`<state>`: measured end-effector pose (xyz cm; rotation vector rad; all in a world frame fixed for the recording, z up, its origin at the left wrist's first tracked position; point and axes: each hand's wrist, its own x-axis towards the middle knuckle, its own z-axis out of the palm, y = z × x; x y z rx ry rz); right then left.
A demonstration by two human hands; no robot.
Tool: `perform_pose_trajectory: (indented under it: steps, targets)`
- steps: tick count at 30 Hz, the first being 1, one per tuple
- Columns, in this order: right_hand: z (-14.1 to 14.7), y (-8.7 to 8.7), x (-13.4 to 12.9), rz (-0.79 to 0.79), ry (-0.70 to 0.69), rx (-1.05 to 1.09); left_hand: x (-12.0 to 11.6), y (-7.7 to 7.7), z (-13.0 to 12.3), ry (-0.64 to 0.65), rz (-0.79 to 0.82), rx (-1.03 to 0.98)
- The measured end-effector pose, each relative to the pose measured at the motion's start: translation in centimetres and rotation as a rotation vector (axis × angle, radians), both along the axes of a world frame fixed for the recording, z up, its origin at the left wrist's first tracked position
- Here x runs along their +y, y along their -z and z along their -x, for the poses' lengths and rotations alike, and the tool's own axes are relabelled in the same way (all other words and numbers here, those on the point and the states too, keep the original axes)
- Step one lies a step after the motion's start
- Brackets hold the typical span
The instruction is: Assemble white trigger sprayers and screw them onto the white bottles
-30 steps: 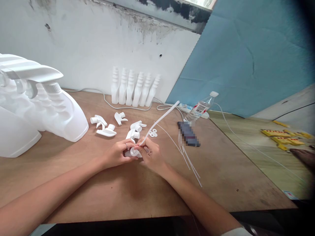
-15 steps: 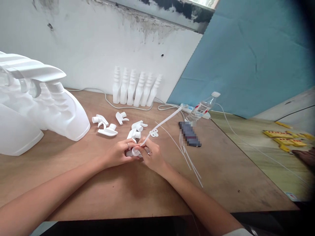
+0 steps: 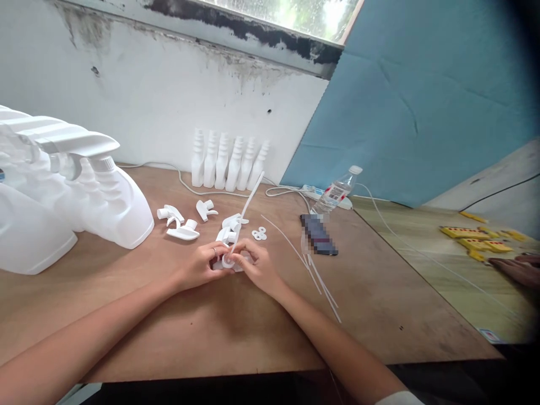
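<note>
The left hand [image 3: 210, 261] held a spray head [image 3: 228, 262]; the right hand [image 3: 258, 266] pinched a tube [image 3: 248, 206] near its low end. Other heads [image 3: 183, 232] and washers [image 3: 264, 237] lay beyond, loose tubes [image 3: 324, 288] by a phone [image 3: 319, 235]. Six bottles [image 3: 221, 169] stood at the wall [image 3: 169, 101].

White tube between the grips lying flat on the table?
No, the white tube slants up from between the left grip and the right grip.

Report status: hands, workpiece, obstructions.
Left hand gripping white sprayer part. Right hand at lower end of white tube. Tube slanting up from the part. Loose trigger heads just beyond, apparently not blocking.
</note>
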<state>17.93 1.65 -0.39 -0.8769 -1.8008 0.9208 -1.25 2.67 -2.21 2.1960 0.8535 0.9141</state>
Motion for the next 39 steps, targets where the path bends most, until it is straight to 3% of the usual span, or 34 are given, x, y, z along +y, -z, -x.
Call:
perform_pose_trajectory:
  steps: [2, 4, 6, 9, 12, 15, 17, 24, 28, 30, 32, 34, 39]
  targets:
    - [-0.8, -0.5, 0.4, 0.074, 0.047, 0.14, 0.1, -0.3, 0.2, -0.054, -0.055, 0.011]
    - [-1.6, -0.7, 0.9, 0.129, 0.182, 0.264, 0.3, -1.0, 0.4, -0.095, -0.166, 0.005]
    - [-2.2, -0.7, 1.4, 0.298, 0.228, 0.318, 0.4, -1.8, 0.5, -0.112, -0.295, -0.023]
    - [-2.5, -0.5, 1.6, 0.687, 0.001, 0.421, 0.3, -3.2, 0.1, -0.136, -0.354, -0.11]
    - [-2.3, -0.9, 1.1, 0.811, -0.22, 0.532, 0.1, -4.3, -1.0, -0.208, -0.193, -0.271]
    - [-2.1, -1.6, 0.5, 0.79, -0.365, 0.591, 0.3, -4.9, -2.7, -0.222, 0.079, -0.46]
    - [-2.1, -2.0, 0.4, 0.732, -0.371, 0.631, 0.6, -5.3, -4.1, -0.206, 0.227, -0.542]
    - [-3.0, -2.1, 1.6, 0.459, -0.056, 0.825, 2.2, -7.0, -9.8, -0.112, 0.495, -0.575]
    - [-4.0, -2.3, 2.1, 0.406, 0.005, 0.902, 4.6, -6.9, -10.8, -0.097, 0.433, -0.367]
    - [-4.5, -2.3, 2.4, 0.403, 0.039, 0.943, 6.4, -6.8, -9.9, -0.019, 0.369, -0.235]
    - [-4.9, -2.3, 2.8, 0.407, 0.07, 0.969, 8.7, -7.0, -8.3, -0.028, 0.295, -0.061]
    - [-5.3, -2.2, 3.2, 0.402, 0.103, 0.969, 11.2, -7.2, -6.0, -0.262, 0.183, 0.072]
    - [-5.8, -2.1, 3.8, 0.331, 0.129, 0.917, 17.7, -7.4, -0.3, -0.899, 0.043, -0.017]
